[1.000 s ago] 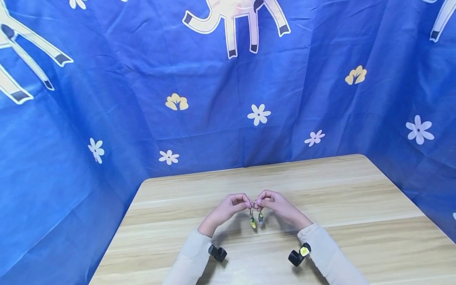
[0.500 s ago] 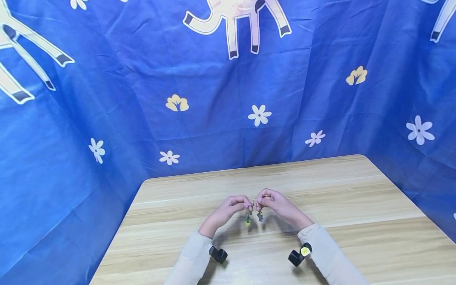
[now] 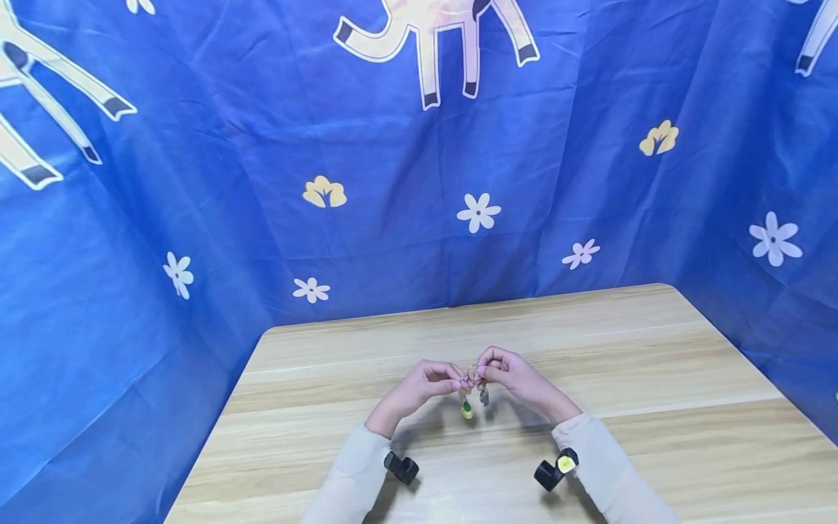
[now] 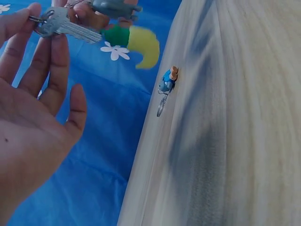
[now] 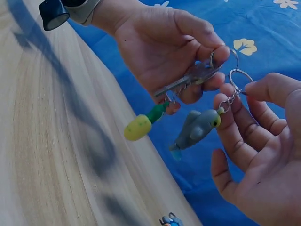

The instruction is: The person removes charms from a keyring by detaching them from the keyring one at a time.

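My left hand pinches a split key ring that carries a metal key and a yellow-and-green charm hanging below it. Facing it, my right hand holds a second key ring between thumb and fingers. From its short chain dangles a grey fish-shaped charm with a yellow patch at the head. In the right wrist view the two rings overlap at their edges. Both charms hang above the table, close together between the hands.
A further keychain with a blue-and-orange figure lies on the wood-grain table, near its edge in the left wrist view. A blue patterned cloth hangs behind and at both sides. Each sleeve carries a black wrist camera.
The yellow-and-green charm swung left, then back right toward the grey one. Rings and fingertips came together again after a small gap. My right hand shifted slightly right.
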Action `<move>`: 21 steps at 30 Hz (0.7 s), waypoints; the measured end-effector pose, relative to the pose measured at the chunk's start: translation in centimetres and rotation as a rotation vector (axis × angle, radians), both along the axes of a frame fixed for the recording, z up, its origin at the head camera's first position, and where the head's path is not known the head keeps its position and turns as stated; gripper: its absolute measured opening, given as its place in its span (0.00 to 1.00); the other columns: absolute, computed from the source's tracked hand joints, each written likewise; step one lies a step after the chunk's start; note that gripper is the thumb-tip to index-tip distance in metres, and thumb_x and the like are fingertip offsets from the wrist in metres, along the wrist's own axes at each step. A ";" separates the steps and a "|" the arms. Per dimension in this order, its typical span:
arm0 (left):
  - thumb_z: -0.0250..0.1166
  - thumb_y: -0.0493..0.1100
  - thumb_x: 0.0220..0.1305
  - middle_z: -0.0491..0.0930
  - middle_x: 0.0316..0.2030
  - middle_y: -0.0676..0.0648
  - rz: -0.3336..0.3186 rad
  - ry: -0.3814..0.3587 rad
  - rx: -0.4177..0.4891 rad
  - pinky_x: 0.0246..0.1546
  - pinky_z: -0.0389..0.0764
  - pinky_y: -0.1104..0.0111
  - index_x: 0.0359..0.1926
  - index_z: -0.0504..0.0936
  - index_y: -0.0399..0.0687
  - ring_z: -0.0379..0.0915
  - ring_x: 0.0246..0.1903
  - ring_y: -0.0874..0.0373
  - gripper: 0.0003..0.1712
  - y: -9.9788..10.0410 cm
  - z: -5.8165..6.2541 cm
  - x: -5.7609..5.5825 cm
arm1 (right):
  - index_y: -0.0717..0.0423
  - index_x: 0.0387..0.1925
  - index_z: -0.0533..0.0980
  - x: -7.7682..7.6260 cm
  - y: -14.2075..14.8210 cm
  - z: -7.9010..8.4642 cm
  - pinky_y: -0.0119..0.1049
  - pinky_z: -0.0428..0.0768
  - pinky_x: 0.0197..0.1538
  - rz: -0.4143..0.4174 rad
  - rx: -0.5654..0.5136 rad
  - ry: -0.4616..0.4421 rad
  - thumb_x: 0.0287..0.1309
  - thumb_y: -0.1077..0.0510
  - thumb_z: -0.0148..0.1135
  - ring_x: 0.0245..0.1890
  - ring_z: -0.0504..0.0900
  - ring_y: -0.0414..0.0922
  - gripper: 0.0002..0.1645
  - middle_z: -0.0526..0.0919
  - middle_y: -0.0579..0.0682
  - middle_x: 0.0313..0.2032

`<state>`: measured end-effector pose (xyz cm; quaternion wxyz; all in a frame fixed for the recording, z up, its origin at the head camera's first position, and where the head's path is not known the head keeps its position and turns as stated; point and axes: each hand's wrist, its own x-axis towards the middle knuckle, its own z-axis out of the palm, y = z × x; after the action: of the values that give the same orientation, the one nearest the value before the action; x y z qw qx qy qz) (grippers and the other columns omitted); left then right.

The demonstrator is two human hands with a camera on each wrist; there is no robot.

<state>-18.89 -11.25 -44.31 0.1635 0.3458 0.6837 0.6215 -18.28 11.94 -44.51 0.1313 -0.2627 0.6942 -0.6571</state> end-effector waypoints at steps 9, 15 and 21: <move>0.63 0.39 0.63 0.83 0.44 0.33 0.106 0.037 -0.070 0.51 0.80 0.67 0.39 0.79 0.22 0.79 0.43 0.67 0.17 0.4 0.2 0.2 | 0.63 0.40 0.70 0.5 0.1 0.4 0.32 0.79 0.50 -0.045 0.020 -0.006 0.62 0.59 0.58 0.37 0.81 0.38 0.11 0.81 0.43 0.33; 0.63 0.39 0.62 0.83 0.43 0.32 0.181 0.081 -0.116 0.56 0.76 0.62 0.36 0.82 0.27 0.79 0.44 0.61 0.13 0.6 0.3 0.4 | 0.67 0.40 0.69 0.7 -0.2 0.3 0.31 0.80 0.48 -0.071 0.020 0.009 0.61 0.61 0.59 0.38 0.81 0.38 0.12 0.80 0.46 0.35; 0.62 0.38 0.63 0.84 0.41 0.35 0.229 0.102 -0.150 0.55 0.75 0.61 0.36 0.82 0.29 0.79 0.43 0.61 0.11 0.8 0.2 0.2 | 0.71 0.40 0.68 1.0 -0.6 0.7 0.30 0.80 0.47 -0.080 0.023 0.048 0.60 0.63 0.58 0.38 0.81 0.39 0.13 0.79 0.49 0.36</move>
<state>-18.69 -10.41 -44.13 0.0817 0.2834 0.7709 0.5646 -17.30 11.35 -43.81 0.0912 -0.2491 0.7145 -0.6474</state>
